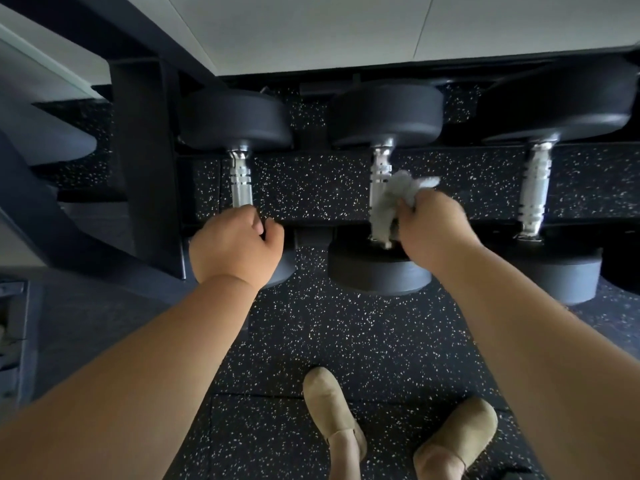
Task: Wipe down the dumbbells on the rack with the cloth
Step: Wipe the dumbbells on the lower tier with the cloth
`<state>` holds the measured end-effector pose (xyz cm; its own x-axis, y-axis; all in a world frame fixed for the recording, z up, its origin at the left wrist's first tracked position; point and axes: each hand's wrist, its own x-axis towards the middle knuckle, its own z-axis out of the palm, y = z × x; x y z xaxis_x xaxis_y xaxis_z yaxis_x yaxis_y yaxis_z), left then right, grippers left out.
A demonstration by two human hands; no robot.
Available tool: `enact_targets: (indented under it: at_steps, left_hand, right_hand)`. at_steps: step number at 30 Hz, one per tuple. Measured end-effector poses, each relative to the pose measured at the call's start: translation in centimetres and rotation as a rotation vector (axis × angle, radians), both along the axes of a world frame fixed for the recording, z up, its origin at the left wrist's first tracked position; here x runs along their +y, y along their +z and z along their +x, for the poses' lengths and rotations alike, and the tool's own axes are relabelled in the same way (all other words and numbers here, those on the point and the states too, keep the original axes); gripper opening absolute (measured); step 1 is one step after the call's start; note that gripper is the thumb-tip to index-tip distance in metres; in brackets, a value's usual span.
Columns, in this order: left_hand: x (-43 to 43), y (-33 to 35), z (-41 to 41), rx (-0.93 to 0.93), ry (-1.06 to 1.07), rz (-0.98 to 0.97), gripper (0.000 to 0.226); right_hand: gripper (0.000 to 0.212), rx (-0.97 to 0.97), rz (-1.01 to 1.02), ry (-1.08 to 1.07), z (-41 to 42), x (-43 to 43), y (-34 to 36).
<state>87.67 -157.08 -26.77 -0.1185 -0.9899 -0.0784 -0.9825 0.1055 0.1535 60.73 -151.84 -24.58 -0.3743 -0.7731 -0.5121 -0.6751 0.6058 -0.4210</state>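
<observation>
Three black dumbbells with chrome handles lie side by side on a dark rack [588, 152]. My left hand [235, 244] grips the near end of the left dumbbell [235, 119], fingers curled round its handle. My right hand [433, 230] holds a crumpled grey cloth [398, 195] pressed against the handle of the middle dumbbell [384, 112], near its front head. The right dumbbell [536, 181] lies untouched beside my right hand.
A thick black rack upright [145, 161] stands just left of my left hand. Black speckled rubber flooring [346, 341] runs under the rack. My two feet in tan shoes [336, 410] stand below. A white wall [311, 26] rises behind the rack.
</observation>
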Motion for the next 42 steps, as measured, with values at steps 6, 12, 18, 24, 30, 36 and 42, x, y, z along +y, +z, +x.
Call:
enact_targets:
  at_steps: [6, 12, 18, 24, 30, 36, 42]
  left_hand:
    - [-0.1, 0.0, 0.0, -0.039, -0.016, 0.0, 0.034]
    - [-0.1, 0.1, -0.1, -0.035, 0.003, -0.015, 0.035]
    - [0.0, 0.1, -0.1, -0.017, 0.003, -0.026, 0.036]
    - [0.1, 0.4, -0.3, -0.027, 0.005, -0.016, 0.038]
    - [0.0, 0.5, -0.2, -0.042, 0.008, 0.01, 0.035]
    - [0.0, 0.4, -0.2, -0.018, -0.008, -0.028, 0.035]
    - [0.0, 0.2, -0.2, -0.045, -0.003, -0.017, 0.037]
  right_hand:
    - [0.046, 0.114, -0.595, -0.094, 0.0, -4.8, 3.3]
    - [0.048, 0.419, -0.56, 0.469, 6.0, -7.5, 1.6]
    - [0.054, 0.47, -0.564, 0.415, -0.1, -6.8, 1.5]
    - [0.052, 0.248, -0.54, 0.03, -0.8, -9.2, 2.6]
    - [0.039, 0.48, -0.559, 0.532, 2.4, -11.3, 3.0]
    - [0.053, 0.189, -0.441, -0.076, -2.9, -8.8, 1.7]
    - [0.057, 0.328, -0.505, -0.029, 1.1, -10.6, 2.4]
